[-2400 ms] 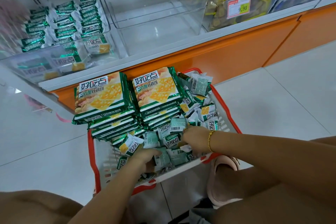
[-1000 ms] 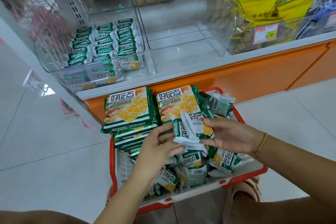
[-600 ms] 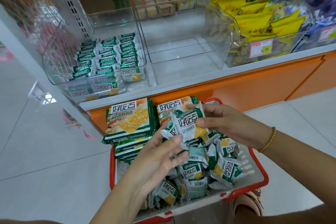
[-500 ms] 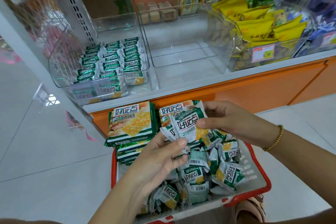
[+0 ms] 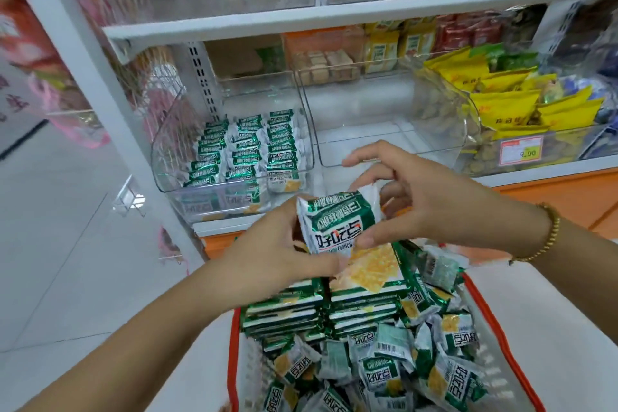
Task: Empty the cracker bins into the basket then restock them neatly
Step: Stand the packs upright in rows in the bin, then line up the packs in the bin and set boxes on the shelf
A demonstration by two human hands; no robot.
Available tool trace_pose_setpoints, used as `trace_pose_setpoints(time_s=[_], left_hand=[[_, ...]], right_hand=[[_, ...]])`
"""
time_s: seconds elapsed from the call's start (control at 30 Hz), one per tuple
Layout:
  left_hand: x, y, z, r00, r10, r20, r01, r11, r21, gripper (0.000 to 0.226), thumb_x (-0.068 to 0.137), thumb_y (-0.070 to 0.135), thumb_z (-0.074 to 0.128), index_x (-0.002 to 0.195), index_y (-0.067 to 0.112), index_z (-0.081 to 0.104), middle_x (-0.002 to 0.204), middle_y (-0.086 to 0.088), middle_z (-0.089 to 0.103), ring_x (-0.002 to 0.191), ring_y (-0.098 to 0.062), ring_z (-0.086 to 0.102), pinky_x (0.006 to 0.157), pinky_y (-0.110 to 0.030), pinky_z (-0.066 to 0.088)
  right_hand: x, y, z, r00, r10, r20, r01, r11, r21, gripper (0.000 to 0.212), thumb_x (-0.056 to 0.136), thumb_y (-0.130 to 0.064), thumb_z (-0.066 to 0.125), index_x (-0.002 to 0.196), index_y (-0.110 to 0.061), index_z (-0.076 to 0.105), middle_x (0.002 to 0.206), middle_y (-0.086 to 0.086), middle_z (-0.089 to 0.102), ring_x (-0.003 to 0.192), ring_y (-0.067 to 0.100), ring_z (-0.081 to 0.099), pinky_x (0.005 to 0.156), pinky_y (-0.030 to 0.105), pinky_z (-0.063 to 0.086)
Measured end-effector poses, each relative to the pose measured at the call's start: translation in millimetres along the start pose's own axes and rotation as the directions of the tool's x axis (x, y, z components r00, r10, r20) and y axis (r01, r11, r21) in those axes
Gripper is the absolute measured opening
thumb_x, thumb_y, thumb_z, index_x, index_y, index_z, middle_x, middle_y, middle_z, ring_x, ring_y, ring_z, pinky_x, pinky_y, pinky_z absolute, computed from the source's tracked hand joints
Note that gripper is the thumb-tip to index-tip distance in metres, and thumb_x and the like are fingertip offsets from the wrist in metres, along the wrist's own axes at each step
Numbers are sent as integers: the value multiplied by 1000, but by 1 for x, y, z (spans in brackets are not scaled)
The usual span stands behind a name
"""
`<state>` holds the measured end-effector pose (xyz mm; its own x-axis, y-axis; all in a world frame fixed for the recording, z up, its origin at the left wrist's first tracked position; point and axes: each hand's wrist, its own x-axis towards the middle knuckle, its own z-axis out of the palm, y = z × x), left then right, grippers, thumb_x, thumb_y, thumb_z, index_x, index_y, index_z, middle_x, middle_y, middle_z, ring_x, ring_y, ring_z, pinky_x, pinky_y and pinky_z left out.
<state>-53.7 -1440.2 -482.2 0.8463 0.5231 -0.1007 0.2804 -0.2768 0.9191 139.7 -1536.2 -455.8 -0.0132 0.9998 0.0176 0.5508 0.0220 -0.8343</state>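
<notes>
While left hand (image 5: 277, 246) and right hand (image 5: 429, 207) pinch the cracker packets (image 5: 337, 224), square them, then slot upright into the eleven-o'clock bin (image 5: 164, 157).

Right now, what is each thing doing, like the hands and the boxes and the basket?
Left hand: grips the cracker packet.
Right hand: pinches the same packet.
Left bin: partly filled, stocked packets in neat rows.
Middle bin: empty.
Basket: holds loose packets and stacked packs.
</notes>
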Motion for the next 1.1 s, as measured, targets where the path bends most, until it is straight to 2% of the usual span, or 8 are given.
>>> trace_pose_setpoints(time_s=[0.07, 0.13, 0.27, 0.43, 0.6, 0.73, 0.9, 1.1], left_hand=[[11, 2, -13, 998, 56, -32, -54, 996, 66, 53, 72, 24, 82, 117, 26, 54, 106, 11, 70, 98, -4, 65, 88, -24, 50], [21, 0, -25, 988, 101, -119, -86, 988, 128, 51, 72, 25, 81, 114, 28, 53, 98, 15, 69, 90, 2, 64, 80, -19, 50], [32, -10, -48, 945, 160, -286, -125, 983, 136, 56, 69, 19, 82, 115, 26, 50, 98, 8, 68, 88, -4, 66, 78, -25, 53], [36, -21, -83, 877, 216, -429, -107, 958, 265, 64, 68, 25, 81, 118, 32, 41, 98, 16, 65, 85, 2, 63, 74, -19, 50], [51, -39, -104, 842, 247, -479, -59, 926, 373, 67, 71, 20, 80, 126, 20, 42, 91, 20, 57, 80, 8, 56, 62, -5, 41], [63, -53, -112, 825, 226, -518, -8, 921, 389, 69, 72, 23, 79, 130, 16, 42, 95, 12, 57, 75, 7, 51, 59, -3, 38], [72, -64, -120, 840, 108, -531, 83, 943, 324, 94, 71, 40, 79, 146, 21, 25, 122, 4, 56, 111, -13, 53, 77, -19, 37], [63, -74, -119, 944, -14, -330, 203, 813, 545, 47, 88, 44, 60, 128, 20, 55, 116, 3, 64, 105, -12, 58, 86, -23, 46]], right_hand=[[18, -17, -9, 1000, -1, 27, 8, 960, -279, 76, 55, -57, 75, 123, -51, 42, 107, -25, 56, 85, -3, 61, 81, 17, 51], [38, -34, -16, 997, -4, 76, 42, 860, -508, 78, 55, -67, 66, 128, -47, 46, 114, -24, 55, 94, 1, 59, 85, 21, 50], [86, -63, -20, 981, -31, 191, 160, 685, -710, 77, 64, -65, 66, 131, -31, 52, 120, -13, 58, 97, 6, 53, 86, 27, 45], [145, -87, -12, 948, -35, 317, 275, 591, -758, 65, 71, -55, 73, 126, -30, 51, 111, -13, 58, 88, 6, 49, 68, 19, 38], [192, -86, 4, 933, -14, 359, 317, 499, -806, 58, 73, -43, 78, 121, -31, 47, 105, -10, 56, 90, 10, 51, 78, 29, 46], [215, -76, 10, 918, 16, 395, 335, 503, -797, 57, 74, -43, 77, 119, -29, 45, 95, -11, 50, 77, 5, 45, 64, 22, 39], [240, -61, 3, 910, 124, 395, 273, 537, -798, 53, 77, -52, 71, 116, -22, 50, 94, -9, 52, 81, 11, 48, 66, 26, 36], [264, -34, -11, 822, 345, 454, 134, 657, -742, 43, 78, -48, 71, 81, -15, 44, 79, 4, 41, 66, 11, 49, 60, 27, 34]])
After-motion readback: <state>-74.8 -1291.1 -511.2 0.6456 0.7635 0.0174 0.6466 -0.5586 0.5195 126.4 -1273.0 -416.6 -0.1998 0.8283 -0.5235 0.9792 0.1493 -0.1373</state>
